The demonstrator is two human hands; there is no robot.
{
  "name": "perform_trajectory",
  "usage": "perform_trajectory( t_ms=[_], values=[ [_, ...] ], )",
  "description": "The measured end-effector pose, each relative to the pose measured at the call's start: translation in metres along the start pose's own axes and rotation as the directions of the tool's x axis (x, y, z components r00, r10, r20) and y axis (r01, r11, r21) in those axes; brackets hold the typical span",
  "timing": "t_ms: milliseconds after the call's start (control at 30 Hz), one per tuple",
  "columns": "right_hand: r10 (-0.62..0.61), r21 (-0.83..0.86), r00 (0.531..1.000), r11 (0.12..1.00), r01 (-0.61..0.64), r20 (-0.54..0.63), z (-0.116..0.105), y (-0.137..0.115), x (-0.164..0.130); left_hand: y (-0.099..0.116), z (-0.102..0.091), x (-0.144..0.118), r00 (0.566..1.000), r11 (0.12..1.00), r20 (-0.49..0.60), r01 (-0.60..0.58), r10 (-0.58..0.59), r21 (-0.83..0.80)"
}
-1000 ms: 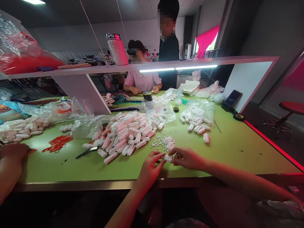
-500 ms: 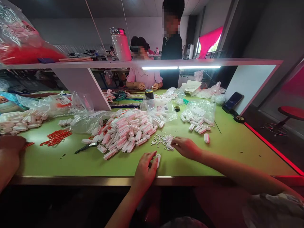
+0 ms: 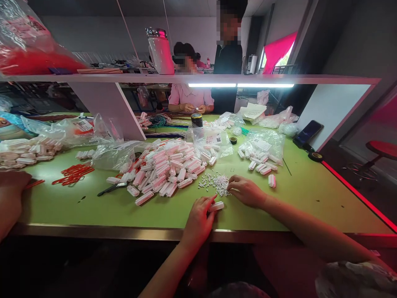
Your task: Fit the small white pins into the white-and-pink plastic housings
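Note:
My left hand [image 3: 200,218] pinches a small white plastic connector [image 3: 216,205] just above the green table [image 3: 93,207] near its front edge. My right hand [image 3: 246,191] rests on the table with its fingertips curled at the edge of a heap of tiny white pieces [image 3: 216,183]; whether it holds one is hidden. A large pile of white and pink connectors [image 3: 167,167] lies left of the heap. A smaller group of connectors [image 3: 260,165] lies to the right, by a clear bag [image 3: 263,142].
Black tweezers [image 3: 112,189] and red clips [image 3: 73,174] lie at the left, where another person's hand [image 3: 10,194] rests. A shelf [image 3: 186,78] with a white bottle [image 3: 161,49] spans the table. Two people are behind it. A phone [image 3: 307,131] and tape rolls [image 3: 314,156] sit at right.
My hands, together on one connector a second ago, have parted. The right hand went to the heap of tiny pieces; the left kept the connector and turned it sideways.

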State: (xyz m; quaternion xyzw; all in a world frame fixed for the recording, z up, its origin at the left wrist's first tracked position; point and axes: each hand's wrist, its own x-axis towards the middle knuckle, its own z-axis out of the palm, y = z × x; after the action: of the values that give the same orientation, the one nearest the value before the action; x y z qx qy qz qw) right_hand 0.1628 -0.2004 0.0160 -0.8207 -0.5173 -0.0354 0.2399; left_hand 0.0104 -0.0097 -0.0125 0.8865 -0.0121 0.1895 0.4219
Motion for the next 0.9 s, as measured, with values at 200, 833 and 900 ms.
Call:
perform_trajectory(
  t_ms=[200, 833, 900],
  values=[
    [0.031, 0.025, 0.999, 0.999, -0.03, -0.019, -0.014, -0.007, -0.004, 0.0, -0.001, -0.002, 0.997, 0.996, 0.002, 0.072, -0.072, -0.061],
    [0.047, -0.326, 0.977, 0.945, 0.024, 0.208, 0.0, -0.027, -0.012, -0.005, -0.001, -0.004, 0.996, 0.998, -0.07, 0.057, -0.055, 0.017],
    [0.073, -0.226, 0.983, 0.973, -0.034, 0.166, 0.0, -0.026, -0.012, -0.004, -0.001, -0.004, 0.996, 0.998, -0.068, 0.05, -0.048, 0.023]
  ],
)
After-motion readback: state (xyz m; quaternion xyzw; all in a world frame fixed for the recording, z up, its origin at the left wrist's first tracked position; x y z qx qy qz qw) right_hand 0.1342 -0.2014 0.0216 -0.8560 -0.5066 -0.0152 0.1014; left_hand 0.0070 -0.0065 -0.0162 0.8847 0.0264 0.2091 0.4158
